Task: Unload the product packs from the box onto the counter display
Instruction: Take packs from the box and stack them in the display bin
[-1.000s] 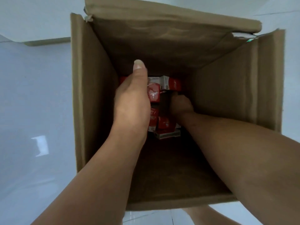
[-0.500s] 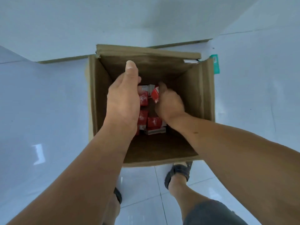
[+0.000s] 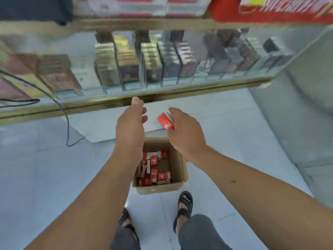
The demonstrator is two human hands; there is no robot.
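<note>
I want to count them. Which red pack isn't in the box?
The red pack held in the right grip; the others lie in the box.

arms [image 3: 100,195]: bare | shorts [image 3: 200,231]: dark grey | sandals [image 3: 185,202]: black strapped

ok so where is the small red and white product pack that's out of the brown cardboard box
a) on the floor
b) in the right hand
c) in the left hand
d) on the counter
b: the right hand grips the small red and white product pack above the brown cardboard box; the left hand holds nothing.
</note>
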